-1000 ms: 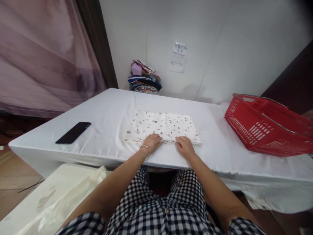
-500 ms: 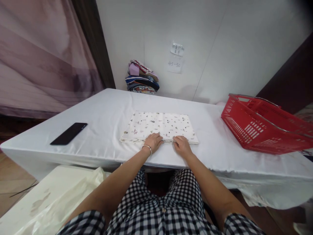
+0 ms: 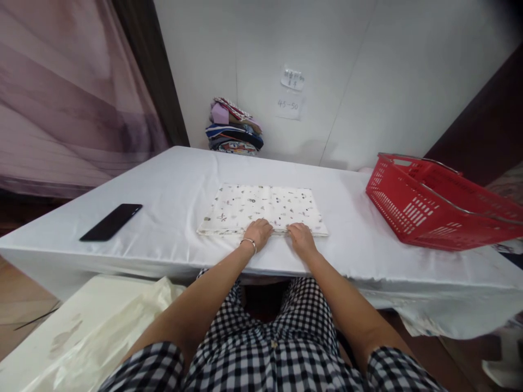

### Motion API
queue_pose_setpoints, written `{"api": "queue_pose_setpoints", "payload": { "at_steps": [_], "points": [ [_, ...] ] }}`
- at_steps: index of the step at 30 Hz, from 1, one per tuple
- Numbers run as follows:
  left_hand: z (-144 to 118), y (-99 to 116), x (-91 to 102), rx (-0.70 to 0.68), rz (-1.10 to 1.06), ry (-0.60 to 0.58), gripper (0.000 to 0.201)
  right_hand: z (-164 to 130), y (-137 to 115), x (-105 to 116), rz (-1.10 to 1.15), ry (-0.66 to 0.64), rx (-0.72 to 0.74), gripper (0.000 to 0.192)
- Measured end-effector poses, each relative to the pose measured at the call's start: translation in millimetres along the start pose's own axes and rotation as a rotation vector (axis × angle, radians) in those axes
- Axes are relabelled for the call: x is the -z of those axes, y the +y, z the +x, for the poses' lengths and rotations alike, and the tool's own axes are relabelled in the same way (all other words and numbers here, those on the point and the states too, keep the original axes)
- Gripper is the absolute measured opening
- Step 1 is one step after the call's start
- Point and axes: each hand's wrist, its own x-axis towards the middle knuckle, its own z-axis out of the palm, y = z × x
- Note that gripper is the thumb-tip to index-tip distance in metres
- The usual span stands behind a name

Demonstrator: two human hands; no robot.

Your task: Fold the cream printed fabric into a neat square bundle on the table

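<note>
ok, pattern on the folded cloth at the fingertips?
The folded cloth is white with small scattered motifs, mostly dark; head view shows it best.

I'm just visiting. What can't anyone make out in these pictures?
In the head view:
Patterned cloth: parts of its near edge, covered by the left hand and right hand.
Red basket: its inside floor, hidden by its wall; its right end, cut off by the picture's edge.
Upper wall note: its writing, too small and blurred.
</note>
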Motion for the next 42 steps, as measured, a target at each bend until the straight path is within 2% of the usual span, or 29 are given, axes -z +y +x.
{"api": "queue_pose_setpoints", "payload": {
  "at_steps": [15,21,25,33,42],
  "points": [
    [-1,-1,0.6,-0.072,-0.017,-0.025,0.024,-1,1,1,0.01,0.01,0.032,0.023],
    [1,-4,-0.6,-0.068,-0.026,-0.045,0.023,-4,5,3,0.078,0.008,0.068,0.023],
    [2,-4,-0.6,-0.078,-0.036,-0.044,0.023,-14,25,15,0.064,0.018,0.04,0.024],
    [2,-3,0.9,-0.081,-0.02,-0.049,0.025,-42,88,59,-0.098,-0.048,-0.106,0.026],
    [2,-5,-0.4,-0.089,-0.038,-0.019,0.024,-34,93,73,-0.15,-0.252,-0.122,0.031]
  ]
}}
